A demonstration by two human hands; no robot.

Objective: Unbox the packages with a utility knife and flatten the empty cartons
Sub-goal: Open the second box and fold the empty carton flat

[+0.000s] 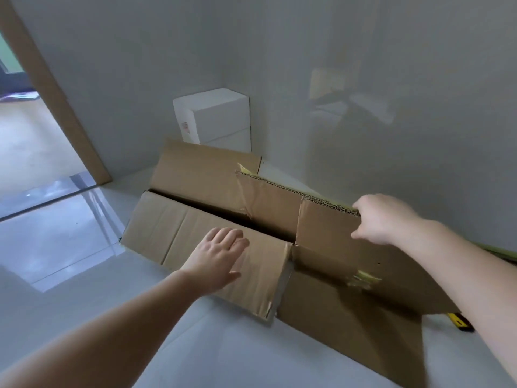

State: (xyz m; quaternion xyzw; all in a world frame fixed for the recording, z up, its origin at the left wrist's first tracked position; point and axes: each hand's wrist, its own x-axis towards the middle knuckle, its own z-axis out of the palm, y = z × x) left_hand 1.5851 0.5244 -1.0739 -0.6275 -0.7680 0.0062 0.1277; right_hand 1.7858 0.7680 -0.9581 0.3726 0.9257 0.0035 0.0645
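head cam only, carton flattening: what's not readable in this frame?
- Utility knife: only a yellow-black end shows; the carton and right forearm cover the rest, so the blade state is unknown.
- Right hand: fingertips curl over the flap's top edge, out of sight behind it.
- Carton's inside: dark gap, contents unreadable.
- White box: label too small; its base sits behind the carton.
- Left hand: flat on the panel; pressure can't be judged.

Soft, even daylight, moderately bright, entering through doorway at far left. Glossy floor beside doorway shows pale glare patches and streaks. Wall right of doorway carries faint blurred reflection or shadow. Soft dark shadow on cardboard carton under right forearm. Whole frame slightly soft, compression smear. Wide-angle distortion: doorway frame tilted, forearms stretched at lower edges.
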